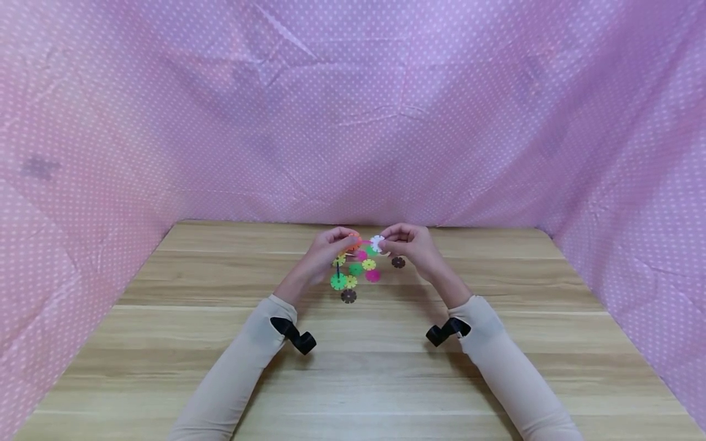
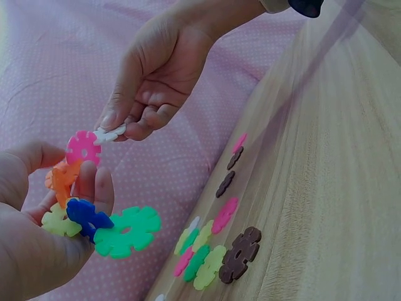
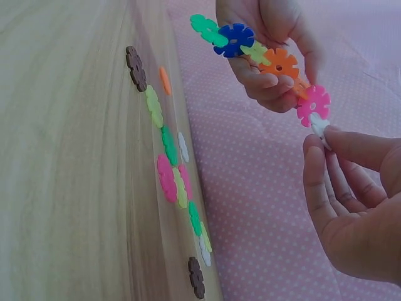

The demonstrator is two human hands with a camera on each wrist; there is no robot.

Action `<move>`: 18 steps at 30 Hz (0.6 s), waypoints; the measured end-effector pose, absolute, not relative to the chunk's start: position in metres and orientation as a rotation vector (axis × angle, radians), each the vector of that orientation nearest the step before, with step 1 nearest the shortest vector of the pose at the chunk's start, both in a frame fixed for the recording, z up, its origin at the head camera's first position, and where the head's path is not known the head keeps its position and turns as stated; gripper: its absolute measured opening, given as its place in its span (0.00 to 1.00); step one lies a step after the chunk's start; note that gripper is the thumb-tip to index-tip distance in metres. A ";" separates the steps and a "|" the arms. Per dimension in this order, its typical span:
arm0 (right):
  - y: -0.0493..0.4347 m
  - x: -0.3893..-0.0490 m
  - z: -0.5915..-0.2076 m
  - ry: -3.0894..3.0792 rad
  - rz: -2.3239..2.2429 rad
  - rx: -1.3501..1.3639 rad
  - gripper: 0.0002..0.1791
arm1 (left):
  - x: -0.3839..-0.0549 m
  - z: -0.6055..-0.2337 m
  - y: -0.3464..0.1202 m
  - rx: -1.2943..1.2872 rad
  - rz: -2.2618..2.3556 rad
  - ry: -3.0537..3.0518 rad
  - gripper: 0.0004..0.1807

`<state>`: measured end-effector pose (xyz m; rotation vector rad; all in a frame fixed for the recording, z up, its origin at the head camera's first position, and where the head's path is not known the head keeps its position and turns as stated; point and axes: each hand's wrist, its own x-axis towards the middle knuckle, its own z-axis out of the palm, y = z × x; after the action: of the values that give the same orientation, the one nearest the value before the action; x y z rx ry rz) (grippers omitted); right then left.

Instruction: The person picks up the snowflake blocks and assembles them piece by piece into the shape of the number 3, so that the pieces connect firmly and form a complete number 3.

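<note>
My left hand (image 1: 325,251) holds a short chain of notched, interlocking plastic snowflake discs above the table. In the right wrist view it runs from a green disc (image 3: 210,30) through a blue disc (image 3: 234,40), a yellow disc (image 3: 255,52) and two orange ones (image 3: 279,64) to a pink disc (image 3: 313,105). The left fingers are around the orange part. Between thumb and fingertips, my right hand (image 1: 413,248) pinches a white disc (image 2: 111,133), which meets the pink disc's edge. How deeply their slots are engaged, I cannot tell.
Several loose discs lie on the wooden table (image 1: 364,392) below the hands, among them a brown disc (image 1: 349,296), another brown disc (image 1: 398,262) and a pink disc (image 1: 373,276). A pink dotted cloth (image 1: 353,122) hangs behind the table.
</note>
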<state>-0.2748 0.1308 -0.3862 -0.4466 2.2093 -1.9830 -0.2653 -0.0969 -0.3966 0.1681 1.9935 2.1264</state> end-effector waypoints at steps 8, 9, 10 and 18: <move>0.131 -0.276 -0.387 2.200 -1.986 -0.449 0.15 | -0.266 -0.400 -0.097 0.233 2.101 1.990 0.19; 0.131 -0.276 -0.387 2.201 -1.985 -0.450 0.15 | -0.266 -0.400 -0.097 0.236 2.096 1.991 0.21; 0.131 -0.276 -0.387 2.204 -1.984 -0.451 0.15 | -0.266 -0.400 -0.098 0.236 2.093 1.994 0.22; 0.133 -0.274 -0.384 2.226 -1.968 -0.478 0.15 | -0.264 -0.398 -0.098 0.224 2.086 2.028 0.18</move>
<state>-0.2743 0.1327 -0.3842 -0.4781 2.2261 -1.9684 -0.2636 -0.0984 -0.3982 0.2240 2.0276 2.0863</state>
